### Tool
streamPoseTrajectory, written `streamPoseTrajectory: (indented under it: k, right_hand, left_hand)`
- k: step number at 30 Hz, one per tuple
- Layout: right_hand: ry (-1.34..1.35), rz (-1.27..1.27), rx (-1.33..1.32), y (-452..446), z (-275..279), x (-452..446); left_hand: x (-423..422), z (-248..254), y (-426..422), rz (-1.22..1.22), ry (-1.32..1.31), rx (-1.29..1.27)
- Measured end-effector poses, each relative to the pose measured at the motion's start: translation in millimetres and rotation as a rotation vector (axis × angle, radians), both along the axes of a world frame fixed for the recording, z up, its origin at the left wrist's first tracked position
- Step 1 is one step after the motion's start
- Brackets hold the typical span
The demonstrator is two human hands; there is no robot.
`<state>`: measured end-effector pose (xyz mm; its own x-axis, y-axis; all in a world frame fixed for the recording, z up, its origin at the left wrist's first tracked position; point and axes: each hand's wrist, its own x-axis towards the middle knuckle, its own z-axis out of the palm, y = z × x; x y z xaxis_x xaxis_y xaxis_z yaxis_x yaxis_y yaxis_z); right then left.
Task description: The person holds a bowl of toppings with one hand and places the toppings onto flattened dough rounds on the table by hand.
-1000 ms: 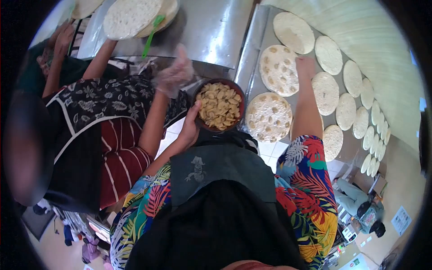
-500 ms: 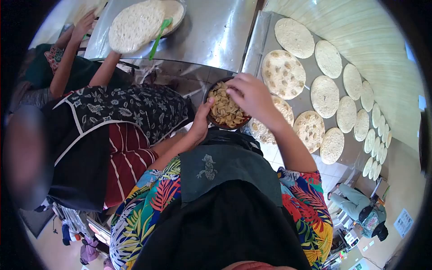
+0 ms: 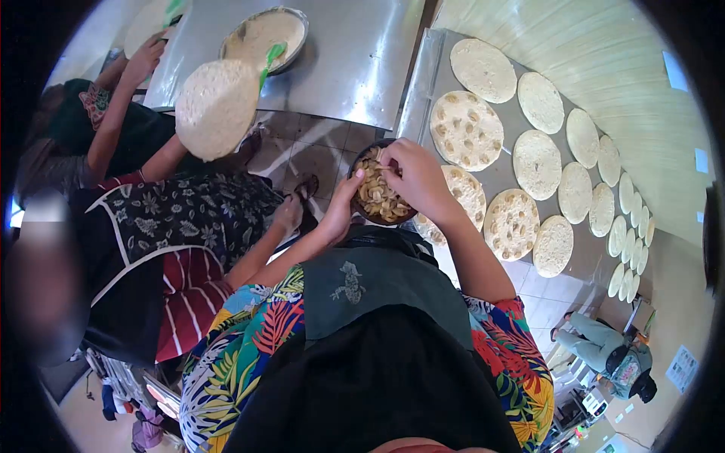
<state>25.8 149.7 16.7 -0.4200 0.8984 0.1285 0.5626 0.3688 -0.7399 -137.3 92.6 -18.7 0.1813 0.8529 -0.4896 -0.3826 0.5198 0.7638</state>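
Note:
Against my front I hold a dark round bowl (image 3: 359, 209) of sliced mushrooms (image 3: 375, 193). My left hand (image 3: 337, 213) is closed on its left side, thumb over the rim. My right hand (image 3: 414, 174) reaches over the bowl from the right, its fingers pinched on mushroom slices at the top of the heap. To the right, a round dough base (image 3: 466, 130) carries scattered mushroom slices. Another topped dough base (image 3: 511, 224) lies nearer me, and a third is partly hidden behind my right forearm.
Plain dough bases (image 3: 537, 164) lie in rows on the metal table (image 3: 498, 170). At left, a co-worker in a patterned apron (image 3: 189, 208) holds up a dough base (image 3: 217, 109) near a bowl of pale spread (image 3: 302, 45) with a green spatula (image 3: 273, 57). Another person (image 3: 615, 355) is at far right.
My right hand has lowered into the mushrooms, its fingers drawing together. The co-worker's dough base has moved down and left, uncovering the bowl of spread.

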Motion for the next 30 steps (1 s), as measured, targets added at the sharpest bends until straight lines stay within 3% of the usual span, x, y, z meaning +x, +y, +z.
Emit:
streamPoseTrajectory:
  k: [8, 10, 14, 16, 18, 23, 26, 30]
  right_hand:
    - [0.411, -0.139, -0.302, 5, -3, 37]
    - [0.631, -0.340, -0.369, 25, -18, 67]
    - [0.363, -0.684, -0.191, 69, -54, 155]
    - [0.241, -0.831, -0.225, 94, -94, 198]
    - [0.139, -0.851, -0.196, 113, -132, 230]
    - [-0.121, -0.891, -0.252, 125, -167, 247]
    - [-0.334, -0.922, -0.309, 120, -166, 236]
    - [-0.417, -0.988, -0.289, 118, -163, 229]
  left_hand:
    - [-1, -15, -1, -0.055, -0.028, -0.120]
    - [2, -14, 4, -0.045, -0.029, -0.055]
    - [4, -8, 6, 0.002, 0.024, -0.078]
    - [6, -8, 15, -0.010, 0.010, -0.090]
    - [8, -8, 23, -0.012, 0.042, -0.111]
    - [-2, -6, 14, -0.008, 0.031, -0.120]
    - [-6, -7, 4, -0.001, 0.009, -0.101]
    - [-1, -3, 7, 0.027, 0.011, -0.101]
